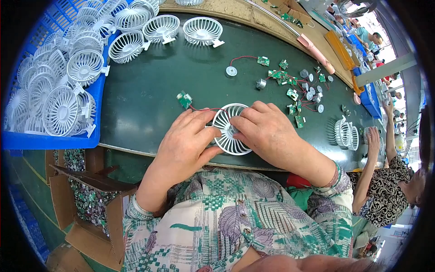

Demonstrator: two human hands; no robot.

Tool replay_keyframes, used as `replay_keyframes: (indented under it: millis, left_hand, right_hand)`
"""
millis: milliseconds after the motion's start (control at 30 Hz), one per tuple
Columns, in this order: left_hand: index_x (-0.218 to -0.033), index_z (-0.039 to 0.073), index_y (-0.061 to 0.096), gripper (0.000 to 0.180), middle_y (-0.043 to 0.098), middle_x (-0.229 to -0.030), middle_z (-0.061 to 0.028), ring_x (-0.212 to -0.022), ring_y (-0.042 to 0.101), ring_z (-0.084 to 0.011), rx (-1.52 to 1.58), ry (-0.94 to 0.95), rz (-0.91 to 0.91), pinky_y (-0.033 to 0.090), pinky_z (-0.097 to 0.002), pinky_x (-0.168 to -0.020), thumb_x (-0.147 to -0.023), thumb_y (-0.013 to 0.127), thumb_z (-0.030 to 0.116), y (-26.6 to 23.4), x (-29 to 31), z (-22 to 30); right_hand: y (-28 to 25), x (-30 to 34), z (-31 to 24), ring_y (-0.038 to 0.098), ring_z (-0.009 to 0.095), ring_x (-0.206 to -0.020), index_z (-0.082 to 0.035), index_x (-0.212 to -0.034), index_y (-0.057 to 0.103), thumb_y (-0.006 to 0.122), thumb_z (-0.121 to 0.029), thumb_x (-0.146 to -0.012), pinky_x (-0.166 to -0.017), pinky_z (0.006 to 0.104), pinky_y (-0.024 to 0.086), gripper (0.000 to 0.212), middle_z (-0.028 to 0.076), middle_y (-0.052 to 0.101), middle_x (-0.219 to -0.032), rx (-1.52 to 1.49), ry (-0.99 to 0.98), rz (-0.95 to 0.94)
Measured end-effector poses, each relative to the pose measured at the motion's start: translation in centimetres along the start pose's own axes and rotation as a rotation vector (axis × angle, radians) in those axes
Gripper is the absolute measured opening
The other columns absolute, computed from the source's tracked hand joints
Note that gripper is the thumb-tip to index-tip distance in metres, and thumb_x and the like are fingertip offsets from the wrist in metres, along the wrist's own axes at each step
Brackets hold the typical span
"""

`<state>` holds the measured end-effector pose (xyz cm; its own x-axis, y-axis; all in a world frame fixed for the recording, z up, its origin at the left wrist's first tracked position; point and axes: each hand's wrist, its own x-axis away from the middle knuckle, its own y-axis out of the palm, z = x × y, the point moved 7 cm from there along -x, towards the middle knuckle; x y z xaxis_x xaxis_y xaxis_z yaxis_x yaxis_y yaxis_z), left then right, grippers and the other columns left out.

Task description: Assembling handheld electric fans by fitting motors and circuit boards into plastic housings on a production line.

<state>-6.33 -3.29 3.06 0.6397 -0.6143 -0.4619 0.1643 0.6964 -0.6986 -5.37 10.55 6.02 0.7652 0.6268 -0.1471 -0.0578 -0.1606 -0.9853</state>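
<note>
Near the front edge of the green table, a round white fan guard (232,144) is held between my two hands. My left hand (185,139) grips its left rim with thumb and fingers. From the right, my right hand (268,130) holds it, with fingertips bent into its middle; what lies under them is hidden. A red wire (206,109) runs from the guard, past my left fingers, to a small green circuit board (184,99) lying on the table.
A blue crate (96,119) heaped with white fan guards stands at left, with more guards (202,31) beyond it. Small motors and wired circuit boards (283,77) lie at right. Cardboard boxes (86,190) hold many small parts below left. A co-worker's hand (373,141) is near other guards (346,133).
</note>
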Motion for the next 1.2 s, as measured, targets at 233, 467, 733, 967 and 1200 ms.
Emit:
replay_keyframes:
  millis: [233, 467, 733, 967, 1200]
  left_hand:
    - [-0.099, 0.005, 0.064, 0.032, 0.061, -0.122, -0.0159, -0.121, 0.056, -0.0341, -0.018, -0.001, -0.019, 0.041, -0.0501, -0.106, -0.075, 0.078, 0.019, 0.3, 0.6, -0.1]
    - [-0.091, 0.006, 0.063, 0.030, 0.064, -0.117, -0.0139, -0.122, 0.058, -0.0329, 0.008, -0.020, 0.000, 0.042, -0.0491, -0.106, -0.068, 0.080, 0.015, 0.2, 0.4, -0.3]
    - [-0.098, 0.005, 0.063, 0.031, 0.062, -0.119, -0.0152, -0.120, 0.056, -0.0336, 0.000, 0.024, -0.038, 0.042, -0.0488, -0.104, -0.074, 0.078, 0.017, 0.0, 0.2, -0.3]
    - [-0.114, 0.006, 0.062, 0.044, 0.058, -0.129, -0.0153, -0.117, 0.059, -0.0357, 0.031, -0.041, 0.060, 0.047, -0.0456, -0.100, -0.074, 0.079, 0.012, -1.1, 1.1, -0.1]
    - [-0.115, 0.002, 0.063, 0.038, 0.062, -0.124, -0.0186, -0.118, 0.059, -0.0356, -0.241, -0.083, 0.210, 0.046, -0.0404, -0.100, -0.078, 0.067, -0.003, -6.1, -3.9, -2.5]
  right_hand:
    - [0.0, 0.3, -0.6, 0.058, 0.022, -0.088, -0.011, -0.109, 0.066, 0.074, -0.017, -0.078, -0.074, 0.0362, 0.046, 0.033, 0.002, 0.063, -0.093, 0.000, -0.091, -0.050]
    - [0.1, 0.3, -0.7, 0.060, 0.022, -0.087, -0.010, -0.109, 0.065, 0.071, -0.019, -0.080, -0.076, 0.0358, 0.046, 0.031, 0.002, 0.063, -0.094, -0.007, -0.119, -0.095]
    - [0.7, -0.2, -0.5, 0.062, 0.024, -0.086, -0.007, -0.095, 0.060, 0.067, -0.017, -0.082, -0.072, 0.0380, 0.045, 0.018, 0.007, 0.061, -0.090, -0.028, -0.056, -0.086]
    - [-0.6, 3.0, -1.4, 0.061, 0.027, -0.099, -0.006, -0.130, 0.057, 0.077, -0.030, -0.075, -0.082, 0.0384, 0.049, 0.063, 0.010, 0.058, -0.120, -0.160, -0.033, 0.037]
    - [2.5, 5.1, -1.3, 0.056, 0.024, -0.105, -0.003, -0.127, 0.059, 0.073, -0.023, -0.078, -0.086, 0.0386, 0.048, 0.054, 0.010, 0.055, -0.129, -0.094, -0.060, 0.204]
